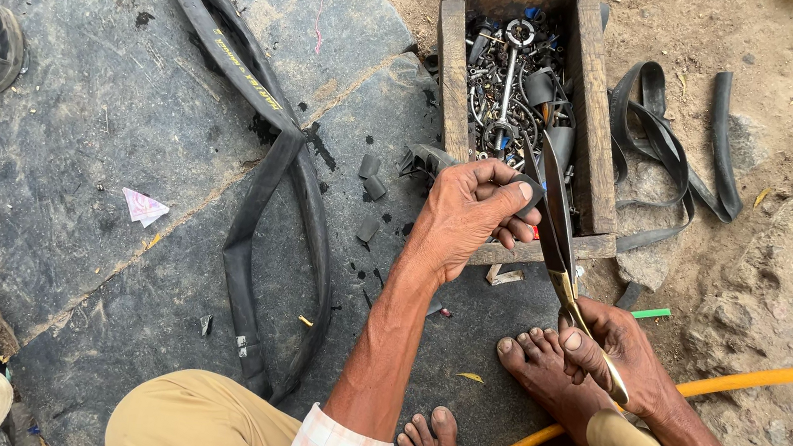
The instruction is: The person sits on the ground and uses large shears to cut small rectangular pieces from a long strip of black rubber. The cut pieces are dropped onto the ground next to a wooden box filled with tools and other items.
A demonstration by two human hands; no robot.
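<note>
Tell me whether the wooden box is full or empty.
Full: the wooden box is packed with metal tools and parts nearly to its rim.

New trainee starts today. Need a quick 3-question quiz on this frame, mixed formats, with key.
1. True or false: the right hand grips the scissors by their brass-coloured handles.
2. What does the left hand pinch at the scissor blades? A) a small piece of black rubber B) a yellow hose C) a sandal
3. Fill in: the wooden box holds metal ____.

Key
1. True.
2. A. The yellow hose lies on the ground by the feet; the inner tube lies on the stone slab.
3. Tools and parts.
</note>
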